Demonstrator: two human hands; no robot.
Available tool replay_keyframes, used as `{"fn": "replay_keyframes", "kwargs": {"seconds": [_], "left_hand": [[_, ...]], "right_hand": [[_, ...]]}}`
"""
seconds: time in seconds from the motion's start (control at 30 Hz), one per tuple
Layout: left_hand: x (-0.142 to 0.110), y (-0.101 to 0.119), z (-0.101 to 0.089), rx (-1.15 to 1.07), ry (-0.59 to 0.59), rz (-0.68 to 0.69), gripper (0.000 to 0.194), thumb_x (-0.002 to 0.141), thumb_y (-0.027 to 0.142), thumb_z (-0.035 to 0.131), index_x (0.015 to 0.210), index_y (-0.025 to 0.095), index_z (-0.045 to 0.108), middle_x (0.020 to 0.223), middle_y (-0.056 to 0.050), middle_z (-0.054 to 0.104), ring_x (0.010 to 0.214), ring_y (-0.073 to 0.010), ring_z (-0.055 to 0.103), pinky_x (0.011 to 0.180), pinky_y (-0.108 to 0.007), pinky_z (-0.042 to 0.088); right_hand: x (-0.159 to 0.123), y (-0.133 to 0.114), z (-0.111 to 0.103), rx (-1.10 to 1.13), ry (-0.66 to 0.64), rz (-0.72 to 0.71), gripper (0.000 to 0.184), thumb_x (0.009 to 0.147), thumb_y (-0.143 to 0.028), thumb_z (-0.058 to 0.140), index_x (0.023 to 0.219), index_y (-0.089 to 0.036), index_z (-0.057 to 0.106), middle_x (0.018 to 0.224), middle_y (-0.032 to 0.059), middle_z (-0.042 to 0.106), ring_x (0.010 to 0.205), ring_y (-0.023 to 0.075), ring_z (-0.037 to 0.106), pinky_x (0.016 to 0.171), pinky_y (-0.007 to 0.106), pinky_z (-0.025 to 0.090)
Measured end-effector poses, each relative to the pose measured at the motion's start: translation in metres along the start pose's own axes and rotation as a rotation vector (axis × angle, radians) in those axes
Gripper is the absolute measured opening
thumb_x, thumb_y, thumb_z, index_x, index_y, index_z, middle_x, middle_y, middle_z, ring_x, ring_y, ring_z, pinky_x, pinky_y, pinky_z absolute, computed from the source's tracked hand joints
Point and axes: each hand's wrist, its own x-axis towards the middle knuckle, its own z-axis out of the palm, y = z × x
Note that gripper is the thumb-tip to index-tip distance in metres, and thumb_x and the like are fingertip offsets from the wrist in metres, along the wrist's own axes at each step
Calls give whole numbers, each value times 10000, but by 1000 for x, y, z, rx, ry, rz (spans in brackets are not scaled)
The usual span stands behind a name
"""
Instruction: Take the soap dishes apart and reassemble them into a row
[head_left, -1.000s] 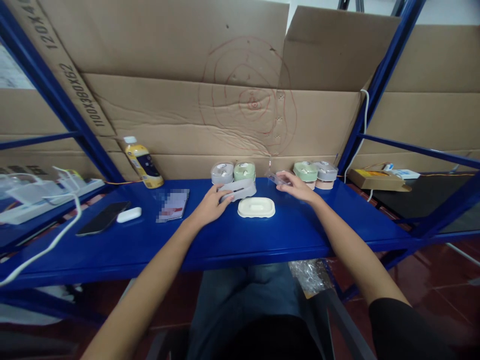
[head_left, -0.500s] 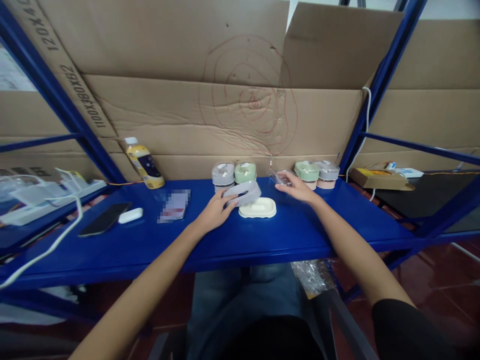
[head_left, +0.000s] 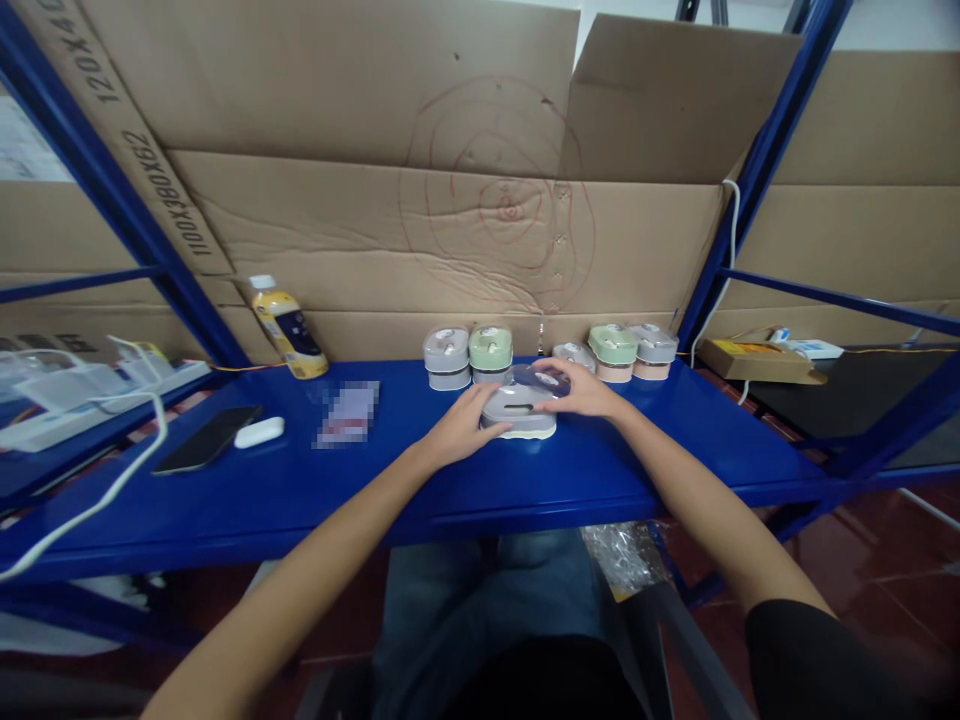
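In front of me a grey oval ring-like cover (head_left: pixel 517 411) with a dark slot in its middle rests on a cream base (head_left: pixel 529 434). Along its left side my left hand (head_left: pixel 466 425) is closed, thumb at the front edge. A clear plastic lid (head_left: pixel 525 378) is held tilted over the cover's back by my right hand (head_left: pixel 576 388), fingers on its right end. Whether the lid touches the cover all round I cannot tell. Just behind my right hand stands a small grey-lidded container (head_left: pixel 574 354).
Behind the work stand small two-tier boxes: a grey one (head_left: pixel 448 357) and a green-topped one (head_left: pixel 490 350) on the left, a green-and-pink one (head_left: pixel 613 352) and a grey-and-pink one (head_left: pixel 653 350) right. Leftward are a bottle (head_left: pixel 292 330), phone (head_left: pixel 208 440) and white case (head_left: pixel 259 432).
My left hand has lowered the grey cover onto the cream base. My right hand has brought the clear lid left and toward me, from beside the back boxes to over the cover.
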Motion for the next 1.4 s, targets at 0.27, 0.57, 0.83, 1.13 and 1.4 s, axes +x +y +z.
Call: {"fn": "replay_keyframes", "kwargs": {"seconds": [0.27, 0.57, 0.83, 1.13, 1.4], "left_hand": [[5, -4, 10, -323, 162, -142, 1242, 703, 523, 904, 1628, 172, 154, 1468, -235, 562, 1228, -364, 658, 1071, -559, 525], [4, -3, 10, -399, 148, -186, 1229, 665, 532, 923, 1604, 163, 221, 1397, -229, 618, 1200, -377, 676, 1063, -582, 525], [6, -8, 8, -461, 146, -172, 1223, 634, 497, 946, 1591, 163, 262, 1367, -220, 645, 1187, -372, 683, 1060, -585, 522], [3, -17, 10, -427, 65, -148, 1113, 665, 467, 932, 1562, 191, 335, 1325, -186, 682, 1144, -337, 711, 1043, -572, 550], [2, -29, 16, -265, 126, -160, 735, 872, 313, 745, 1508, 185, 399, 1323, -180, 665, 1200, -310, 679, 1054, -558, 558]], "right_hand": [[-2, -14, 14, 14, -107, -101, 819, 673, -510, 916, 1376, -214, 618, 1371, 134, 651, 1215, 303, 657, 1044, 480, 543], [2, -21, 22, -104, -152, -221, 861, 671, -547, 915, 1405, -222, 604, 1384, 144, 627, 1267, 324, 619, 1103, 524, 491], [7, -26, 20, -127, -242, -188, 841, 673, -511, 915, 1414, -245, 619, 1379, 116, 660, 1268, 323, 626, 1119, 516, 474], [3, -18, 23, -100, -367, -128, 977, 661, -544, 927, 1516, -289, 530, 1464, 107, 585, 1338, 321, 577, 1159, 516, 440], [-11, -18, -10, -335, -419, 73, 1069, 591, -458, 970, 1547, -309, 516, 1207, 85, 730, 1071, 348, 699, 959, 467, 549]]}}
